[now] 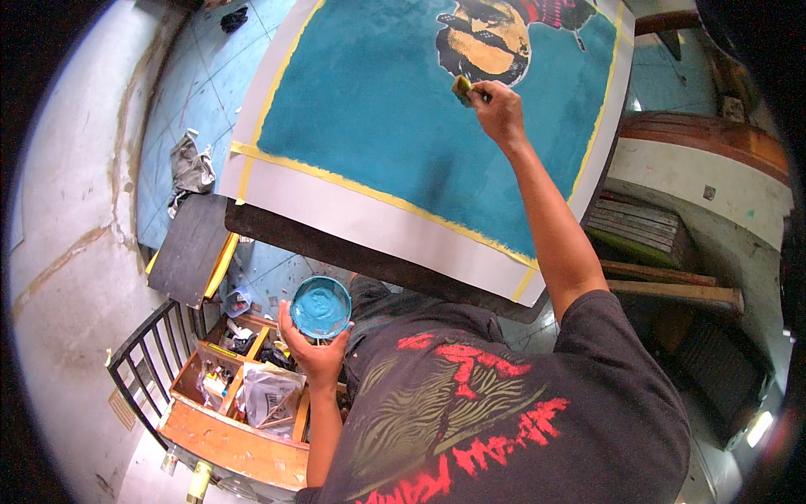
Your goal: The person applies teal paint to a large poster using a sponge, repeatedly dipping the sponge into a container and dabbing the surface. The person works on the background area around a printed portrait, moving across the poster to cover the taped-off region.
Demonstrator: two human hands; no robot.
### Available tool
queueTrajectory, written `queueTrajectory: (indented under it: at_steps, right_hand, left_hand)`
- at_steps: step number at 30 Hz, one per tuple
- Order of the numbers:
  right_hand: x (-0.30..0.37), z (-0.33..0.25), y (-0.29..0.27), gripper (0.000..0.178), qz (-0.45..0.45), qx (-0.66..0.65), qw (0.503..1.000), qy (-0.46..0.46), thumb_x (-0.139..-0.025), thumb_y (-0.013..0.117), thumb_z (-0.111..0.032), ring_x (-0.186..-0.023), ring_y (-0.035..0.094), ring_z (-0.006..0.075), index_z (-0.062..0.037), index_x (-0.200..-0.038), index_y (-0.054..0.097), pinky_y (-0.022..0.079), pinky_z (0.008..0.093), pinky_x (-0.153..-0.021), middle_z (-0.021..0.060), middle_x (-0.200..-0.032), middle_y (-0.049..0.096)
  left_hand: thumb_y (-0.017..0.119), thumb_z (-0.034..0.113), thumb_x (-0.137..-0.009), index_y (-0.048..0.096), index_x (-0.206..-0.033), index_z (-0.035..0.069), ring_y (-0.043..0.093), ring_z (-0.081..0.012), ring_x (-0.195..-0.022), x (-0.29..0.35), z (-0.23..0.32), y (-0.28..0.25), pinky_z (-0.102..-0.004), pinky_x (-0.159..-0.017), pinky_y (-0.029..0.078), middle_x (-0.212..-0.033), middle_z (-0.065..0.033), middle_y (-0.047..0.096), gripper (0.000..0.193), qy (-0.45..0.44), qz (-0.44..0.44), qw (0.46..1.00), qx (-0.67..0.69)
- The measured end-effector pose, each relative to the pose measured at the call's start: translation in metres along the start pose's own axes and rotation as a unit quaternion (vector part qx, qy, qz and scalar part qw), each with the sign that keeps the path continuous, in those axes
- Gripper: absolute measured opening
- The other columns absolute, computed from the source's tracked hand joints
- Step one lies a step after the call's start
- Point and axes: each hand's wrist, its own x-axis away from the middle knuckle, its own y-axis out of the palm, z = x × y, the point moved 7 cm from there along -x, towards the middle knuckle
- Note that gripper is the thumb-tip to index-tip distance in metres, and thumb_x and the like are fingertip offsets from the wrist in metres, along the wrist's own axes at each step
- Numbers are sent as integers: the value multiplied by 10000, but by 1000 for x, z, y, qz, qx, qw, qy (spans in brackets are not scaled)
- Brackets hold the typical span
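Observation:
My left hand (316, 356) is wrapped round a round tub of blue paint (321, 307), held level below the table's near edge. With my right arm stretched forward, my right hand (501, 116) pinches a small yellowish, dark-stained sponge (462, 90). The sponge is over the painting (361, 118), close to the lower edge of a painted figure (485, 42) in black and tan; whether it touches the surface I cannot tell. Around the painting's teal ground, yellow masking tape (361, 188) marks off a white paper border (315, 202).
The painting lies on a dark board (285, 244). An orange wooden drawer (231, 441) with bags and small items stands at lower left, beside a black metal rail (149, 359). A grey rag (191, 164) lies at left. Stacked boards (638, 228) and planks (672, 292) are at right.

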Motion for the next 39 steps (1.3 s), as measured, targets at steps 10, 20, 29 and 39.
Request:
queueTrajectory:
  at_steps: [10, 20, 29, 39]
  right_hand:
    - [49, -80, 50, 82, -168, 123, 964, -168, -846, 649, -84, -883, 640, 323, -15, -883, 672, 534, 415, -745, 133, -886, 643]
    - [53, -57, 57, 83, -136, 74, 970, -185, -824, 676, -58, -814, 653, 348, -23, -891, 710, 531, 401, -741, 146, -872, 675]
    - [49, -56, 42, 125, -118, 15, 985, -125, -861, 681, -82, -754, 676, 220, -22, -961, 727, 534, 327, -692, 108, -851, 708]
    - [128, -6, -79, 97, -52, 27, 998, -21, -834, 700, -100, -765, 666, 298, -47, -913, 723, 526, 375, -683, 134, -848, 683]
  left_hand:
    - [904, 431, -628, 331, -1429, -33, 359, -387, -1374, 4, -2, 1, -493, -1142, 293, -1470, -219, 359, 1088, -5, 2, 1000, 16]
    - [902, 450, -626, 322, -1433, -33, 362, -385, -1372, 7, 2, -3, -489, -1141, 295, -1469, -218, 364, 1104, 1, 1, 1000, 1]
    - [903, 454, -625, 314, -1440, -32, 364, -378, -1371, 17, 11, -4, -485, -1143, 292, -1467, -217, 367, 1118, 24, 9, 1000, -9]
    - [925, 358, -624, 301, -1469, -9, 399, -347, -1349, 41, 17, 4, -450, -1140, 304, -1464, -208, 391, 1113, 23, 22, 999, 7]
